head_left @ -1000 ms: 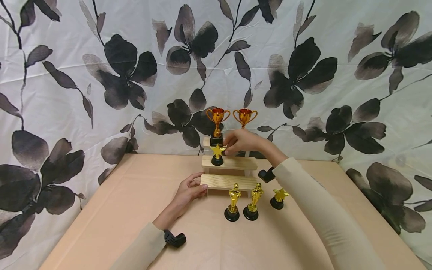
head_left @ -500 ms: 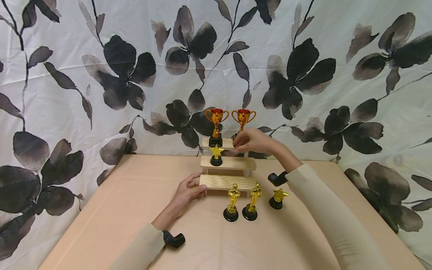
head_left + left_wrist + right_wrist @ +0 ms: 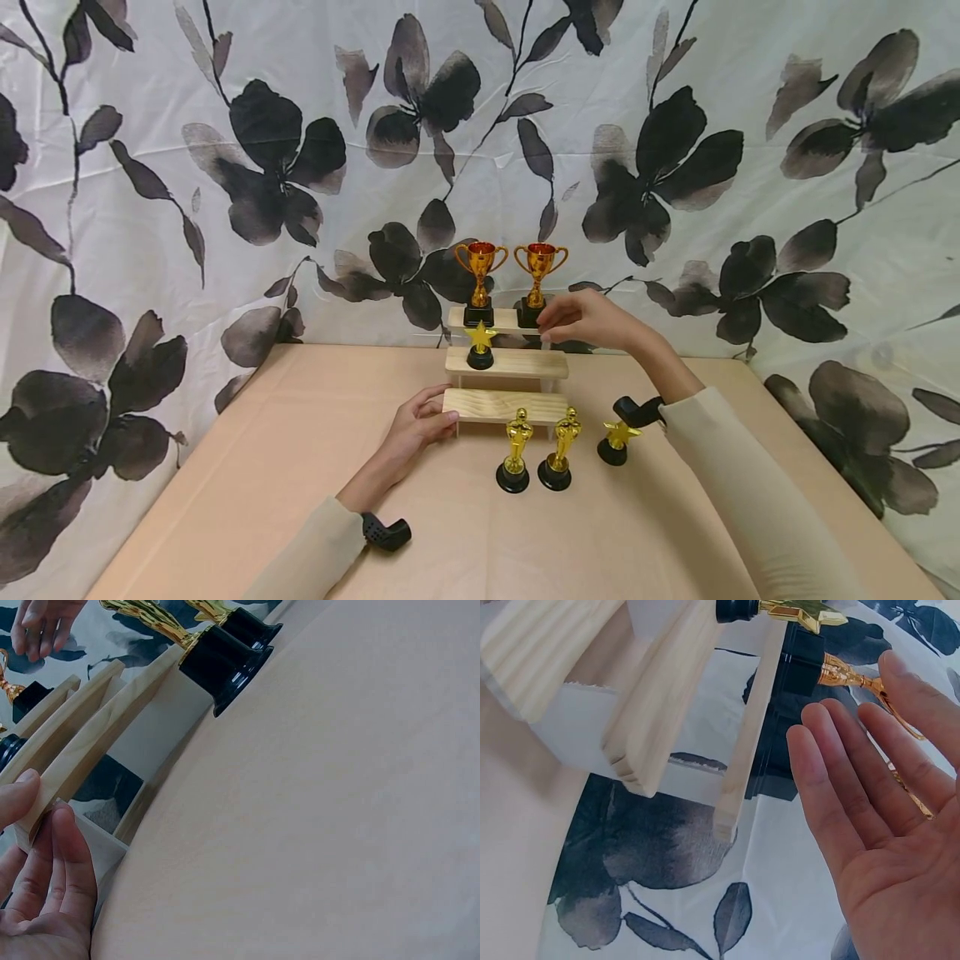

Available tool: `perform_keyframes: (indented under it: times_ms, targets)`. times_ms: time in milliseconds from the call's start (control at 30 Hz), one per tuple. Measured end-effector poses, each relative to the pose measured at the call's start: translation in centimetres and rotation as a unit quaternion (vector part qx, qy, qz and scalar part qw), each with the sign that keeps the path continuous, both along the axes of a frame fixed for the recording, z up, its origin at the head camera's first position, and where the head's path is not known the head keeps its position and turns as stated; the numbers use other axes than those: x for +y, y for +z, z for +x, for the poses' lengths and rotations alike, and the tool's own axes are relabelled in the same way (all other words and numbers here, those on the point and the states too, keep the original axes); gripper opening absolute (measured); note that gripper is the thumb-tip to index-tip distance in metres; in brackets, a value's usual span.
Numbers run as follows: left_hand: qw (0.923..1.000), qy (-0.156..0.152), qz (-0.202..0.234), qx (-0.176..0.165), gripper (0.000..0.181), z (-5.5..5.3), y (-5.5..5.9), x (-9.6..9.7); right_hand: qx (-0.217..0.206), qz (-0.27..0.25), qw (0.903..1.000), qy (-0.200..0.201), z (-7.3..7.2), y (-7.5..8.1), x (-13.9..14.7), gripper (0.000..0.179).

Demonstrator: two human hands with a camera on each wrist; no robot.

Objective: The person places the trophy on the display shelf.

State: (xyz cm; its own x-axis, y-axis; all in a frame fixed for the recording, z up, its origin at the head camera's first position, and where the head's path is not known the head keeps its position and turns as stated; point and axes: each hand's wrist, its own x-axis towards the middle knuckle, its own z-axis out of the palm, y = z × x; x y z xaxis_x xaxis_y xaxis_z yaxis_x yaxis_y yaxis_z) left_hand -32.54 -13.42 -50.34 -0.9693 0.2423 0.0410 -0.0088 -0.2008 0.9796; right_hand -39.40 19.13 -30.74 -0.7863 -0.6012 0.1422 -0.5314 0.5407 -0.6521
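In the head view, a three-tier wooden display stand (image 3: 510, 405) stands at the middle of the table. My left hand (image 3: 408, 429) grips the left end of its lowest tier; the left wrist view shows the thumb (image 3: 19, 796) above the board and fingers below. Two gold cup trophies, a left one (image 3: 480, 265) and a right one (image 3: 537, 265), stand on the top tier. My right hand (image 3: 592, 321) is beside the right cup's black base, holding nothing, its fingers (image 3: 821, 769) loosely extended. A gold star trophy (image 3: 481, 337) stands at the left of the middle tier.
Two gold figure trophies, one on the left (image 3: 514, 450) and one on the right (image 3: 559, 450), stand on the table before the stand. Another star trophy (image 3: 613, 445) is to their right, partly behind the right wrist camera (image 3: 637, 411). A floral cloth (image 3: 540, 50) hangs behind.
My right hand has moved right, from near the star trophy on the middle tier to beside the right cup, uncovering that cup's base. The left hand stays at the stand.
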Motion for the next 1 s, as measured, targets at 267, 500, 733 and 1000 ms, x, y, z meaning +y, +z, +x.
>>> perform_keyframes:
  times_ms: [267,500,733,1000]
  targets:
    - [1.0000,0.005,0.001,-0.001,0.065,0.0,0.0,0.1,0.004,-0.017,0.9998,-0.011,1.0,-1.2,1.8,0.027]
    - [0.9999,0.009,0.005,-0.001,0.070,-0.2,-0.1,0.2,-0.010,-0.049,0.9985,-0.024,1.5,-2.9,4.0,0.029]
    - [0.9999,0.010,0.005,-0.002,0.073,-0.3,-0.2,0.3,-0.010,-0.069,0.9965,-0.045,2.3,-4.9,5.9,0.027]
    - [0.9999,0.012,0.000,0.001,0.070,-0.5,0.1,0.4,0.004,-0.101,0.9924,-0.070,3.1,-7.0,7.7,0.024]
